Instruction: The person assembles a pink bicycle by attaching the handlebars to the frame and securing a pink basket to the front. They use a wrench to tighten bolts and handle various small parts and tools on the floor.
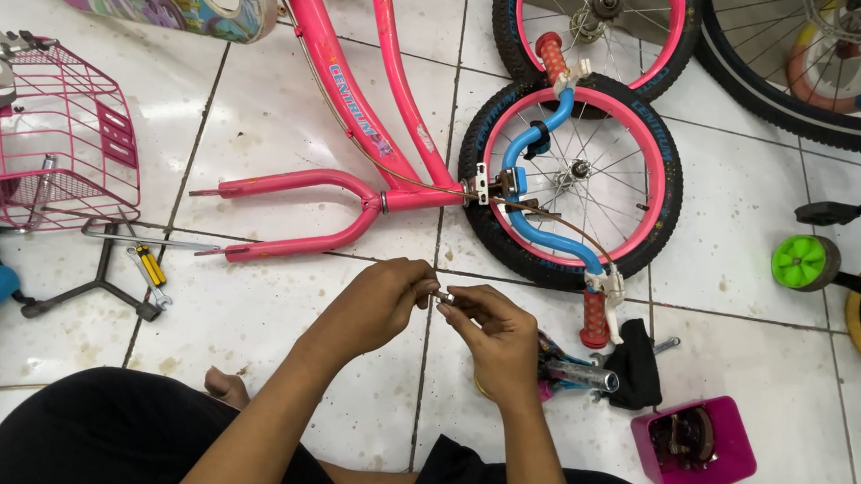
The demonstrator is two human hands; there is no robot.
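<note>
Above the white tiled floor (pixel 278 332), at lower centre of the head view: left hand (pixel 378 303) and right hand (pixel 494 334) brought together, fingertips meeting on a small silvery metal part (pixel 444 298). Left grip closed, thumb and forefinger pinched on one end of the part. Right grip closed likewise, fingertips pinched on the other end. Part held clear of the floor, between the two hands, just in front of the pink bicycle frame (pixel 360 81) and its pink fork (pixel 295 210). Exact kind of part too small to tell.

Beyond the right hand: black-tyred wheel with pink rim (pixel 651 165) lying flat, blue handlebar with red grips (pixel 539 228) laid across it. Right of the right hand, on the floor: black cloth (pixel 639 376), chromed tube (pixel 585 376), magenta box (pixel 723 464) holding small hardware. Far left: pink wire basket (pixel 53 144), yellow-handled screwdrivers (pixel 149 267), black cross wrench (pixel 94 288). Far right: green training wheel (pixel 803 262).
</note>
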